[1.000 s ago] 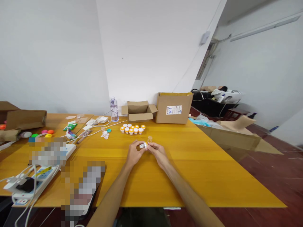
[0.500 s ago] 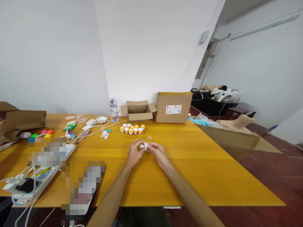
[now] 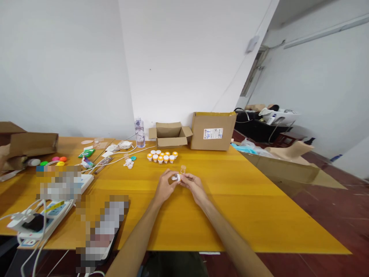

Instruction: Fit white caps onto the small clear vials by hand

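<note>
- Small white piece (image 3: 178, 177): just below the middle of the frame, held between both hands above the wooden table (image 3: 253, 219); the fingers partly cover it.
- Small clear cup (image 3: 183, 169): stands just above the right hand in the frame; its contents are too small to make out.
- White-and-orange capped pieces (image 3: 160, 159): clustered close together near the middle, above the hands.
- Open cardboard box (image 3: 172, 143): behind that cluster, flaps spread, its floor hidden.
- Labelled carton (image 3: 212, 132): upright just right of the open box, contents hidden.
- Clear bottle (image 3: 140, 132): upright, left of the open box.
- Floor carton (image 3: 276, 166): right side of the frame, with blue and clear plastic showing at its top.
- Left hand (image 3: 165, 186): reaches up from the bottom edge, thumb and fingers curved around the piece's left end.
- Right hand (image 3: 193, 184): angled inward from lower right, fingertips pinched narrowly on the piece's right end.
</note>
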{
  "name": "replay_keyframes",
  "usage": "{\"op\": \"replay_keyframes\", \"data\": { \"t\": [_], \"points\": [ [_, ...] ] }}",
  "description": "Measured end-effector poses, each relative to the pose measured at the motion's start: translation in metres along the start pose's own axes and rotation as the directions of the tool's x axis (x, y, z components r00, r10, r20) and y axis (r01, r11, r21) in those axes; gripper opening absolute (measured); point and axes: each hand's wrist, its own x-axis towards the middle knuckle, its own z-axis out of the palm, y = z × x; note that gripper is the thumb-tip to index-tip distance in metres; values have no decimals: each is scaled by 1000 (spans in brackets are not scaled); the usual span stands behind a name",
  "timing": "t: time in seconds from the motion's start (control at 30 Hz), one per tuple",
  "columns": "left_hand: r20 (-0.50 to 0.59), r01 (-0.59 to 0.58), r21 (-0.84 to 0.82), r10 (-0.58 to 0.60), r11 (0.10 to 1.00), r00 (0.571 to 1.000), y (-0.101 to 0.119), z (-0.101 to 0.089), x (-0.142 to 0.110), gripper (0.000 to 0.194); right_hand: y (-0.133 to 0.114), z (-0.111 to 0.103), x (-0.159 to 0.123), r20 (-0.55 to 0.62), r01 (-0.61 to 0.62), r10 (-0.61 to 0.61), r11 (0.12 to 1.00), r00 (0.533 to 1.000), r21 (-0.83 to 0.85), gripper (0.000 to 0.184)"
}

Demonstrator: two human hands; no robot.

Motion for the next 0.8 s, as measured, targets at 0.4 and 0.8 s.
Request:
{"op": "replay_keyframes", "data": {
  "t": [0.4, 0.8],
  "points": [
    [-21, 29, -12, -29, 1000, 999, 2, 0, 1, 23, 1, -1, 0, 10, 26, -26, 1000, 1000, -18, 36],
    [43, 63, -102, -59, 993, 997, -1, 2, 1, 23, -2, 2, -3, 73, 6, -4, 1000, 997, -28, 40]
  ]
}}
